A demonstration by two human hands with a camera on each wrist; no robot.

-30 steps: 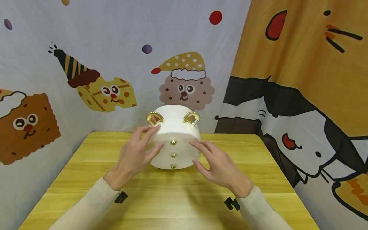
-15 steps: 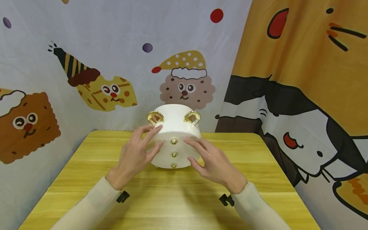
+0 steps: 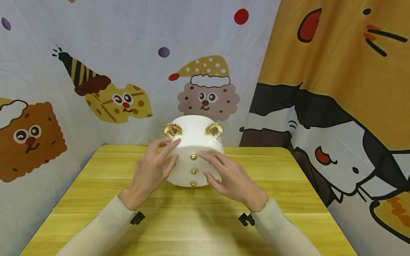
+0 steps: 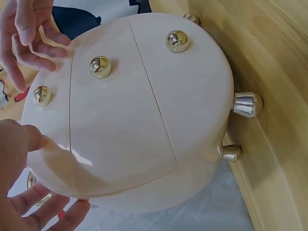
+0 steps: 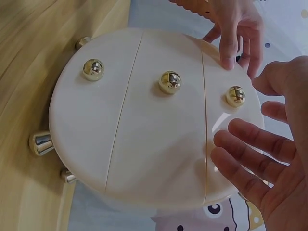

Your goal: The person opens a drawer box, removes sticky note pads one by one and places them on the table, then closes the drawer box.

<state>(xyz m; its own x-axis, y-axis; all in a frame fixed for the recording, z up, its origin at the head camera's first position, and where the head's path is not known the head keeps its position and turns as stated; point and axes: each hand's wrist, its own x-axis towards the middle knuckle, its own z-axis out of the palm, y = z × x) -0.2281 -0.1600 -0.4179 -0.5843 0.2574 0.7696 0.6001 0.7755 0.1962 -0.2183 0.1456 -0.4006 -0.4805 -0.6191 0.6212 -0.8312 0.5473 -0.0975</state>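
A white rounded box (image 3: 198, 129) with gold ears (image 3: 214, 130) stands on the table. Thin seams split its front into three drawers, each with a round gold knob; the top knob (image 3: 193, 156) lies between my hands. Short gold feet (image 4: 246, 104) hold the box up. On the box's left side rests my left hand (image 3: 148, 174), fingers spread along the upper edge and thumb by the front. My right hand (image 3: 235, 179) hovers before the right half of the front, fingers loosely extended, its fingertips close to the top knob. Neither hand grips anything.
The wooden table (image 3: 179, 227) reaches back to a pale cloth (image 3: 134, 35) printed with cartoon snacks. An orange curtain (image 3: 352, 71) with cartoon animals hangs at the right. A small black clip (image 3: 246, 219) is at my right wrist, and another is at the left.
My right hand has moved left across the front of the box, from its right edge towards the top knob. The left hand has barely moved, its thumb drawing in slightly. The box stays put.
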